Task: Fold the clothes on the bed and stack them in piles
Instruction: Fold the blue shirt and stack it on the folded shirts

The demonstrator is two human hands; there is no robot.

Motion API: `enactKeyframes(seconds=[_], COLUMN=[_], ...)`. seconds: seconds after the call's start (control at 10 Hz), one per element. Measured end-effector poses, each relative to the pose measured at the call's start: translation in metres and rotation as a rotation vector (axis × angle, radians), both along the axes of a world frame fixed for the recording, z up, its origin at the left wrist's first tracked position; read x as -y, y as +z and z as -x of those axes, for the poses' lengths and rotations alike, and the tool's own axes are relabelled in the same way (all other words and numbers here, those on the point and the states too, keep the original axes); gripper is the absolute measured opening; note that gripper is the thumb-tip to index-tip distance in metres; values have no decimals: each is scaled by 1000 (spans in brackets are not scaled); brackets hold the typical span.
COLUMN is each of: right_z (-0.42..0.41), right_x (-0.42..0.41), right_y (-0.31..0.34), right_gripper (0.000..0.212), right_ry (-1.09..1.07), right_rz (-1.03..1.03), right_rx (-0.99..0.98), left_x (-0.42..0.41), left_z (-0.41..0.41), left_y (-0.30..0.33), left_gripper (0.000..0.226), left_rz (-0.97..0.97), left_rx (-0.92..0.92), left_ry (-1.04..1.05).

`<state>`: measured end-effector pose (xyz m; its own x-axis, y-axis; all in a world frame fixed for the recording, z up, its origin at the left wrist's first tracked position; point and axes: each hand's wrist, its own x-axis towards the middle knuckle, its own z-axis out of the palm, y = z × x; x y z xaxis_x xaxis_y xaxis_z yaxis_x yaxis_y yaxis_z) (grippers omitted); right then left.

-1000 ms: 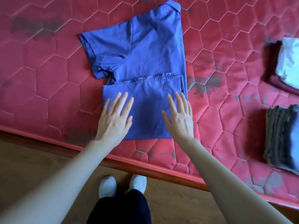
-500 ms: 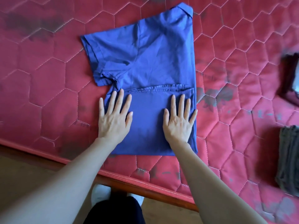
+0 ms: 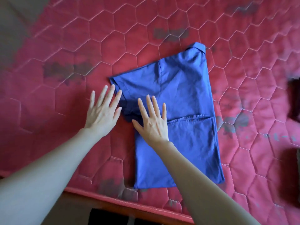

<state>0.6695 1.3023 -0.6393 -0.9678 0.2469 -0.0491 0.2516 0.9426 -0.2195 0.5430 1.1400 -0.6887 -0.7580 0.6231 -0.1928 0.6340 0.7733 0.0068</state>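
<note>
A blue short-sleeved shirt lies on the red quilted mattress, halved lengthwise, with its bottom part folded up over the body. Its sleeve sticks out to the left. My left hand has straight spread fingers at the sleeve's left edge, fingertips at the hem. My right hand lies flat with spread fingers on the shirt where the sleeve meets the body, above the folded-up hem.
At the right edge of the mattress sit blurred dark clothes, and another pile edge shows below them. The mattress's front edge runs along the bottom, with the floor beyond.
Both hands have slid up and to the left, off the folded-up lower part toward the sleeve. The view has turned left, so the piles at the right are almost out of frame.
</note>
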Motion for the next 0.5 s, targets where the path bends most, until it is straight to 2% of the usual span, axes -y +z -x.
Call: enactKeyframes(seconds=[0.1, 0.2, 0.3, 0.4, 0.5], right_z=[23, 36, 41, 43, 49], right_x=[11, 20, 27, 39, 48], right_y=[-8, -12, -14, -12, -6], right_gripper=[79, 82, 69, 42, 20], right_ry=[9, 48, 37, -7, -53], right_rz=[-6, -49, -105, -227, -339], right_rx=[114, 66, -46, -126, -87], left_x=[-1, -11, -23, -44, -57], left_z=[27, 51, 69, 85, 91], left_y=[15, 29, 34, 40, 46], left_gripper=[55, 55, 63, 58, 30], left_rz=[-151, -229, -285, -280, -333], left_rx=[17, 52, 87, 128, 276], left_ry=[-64, -36, 61, 150, 283])
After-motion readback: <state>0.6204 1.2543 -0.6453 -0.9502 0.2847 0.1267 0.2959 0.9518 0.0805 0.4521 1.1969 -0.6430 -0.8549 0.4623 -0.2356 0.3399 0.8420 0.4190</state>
